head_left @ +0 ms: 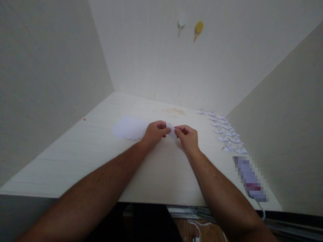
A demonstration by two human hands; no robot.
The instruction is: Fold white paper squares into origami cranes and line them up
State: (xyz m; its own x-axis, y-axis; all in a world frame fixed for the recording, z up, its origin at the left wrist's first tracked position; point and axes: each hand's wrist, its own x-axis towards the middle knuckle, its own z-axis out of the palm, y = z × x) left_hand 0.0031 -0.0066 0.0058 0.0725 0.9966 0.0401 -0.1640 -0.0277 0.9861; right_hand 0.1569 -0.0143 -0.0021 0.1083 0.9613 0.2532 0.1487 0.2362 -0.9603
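Observation:
A small folded piece of white paper (pixel 172 130) is held up between my two hands, above the middle of the white table. My left hand (pixel 156 133) pinches its left side, thumb in front. On the right side, the thumb and fingers of my right hand (pixel 187 136) are closed on the same paper. A pile of white paper sheets (pixel 129 127) lies just left of my left hand, partly covered by it. Over to the right stand rows of several folded white paper cranes (pixel 224 131), apart from my hands.
A blurred-out phone-like device (pixel 249 179) with a white cable lies at the table's (pixel 161 181) right front. Walls enclose the back and both sides. A white hook (pixel 181 21) and a yellow hook (pixel 199 27) are on the back wall. White cables (pixel 198 228) hang below the front edge.

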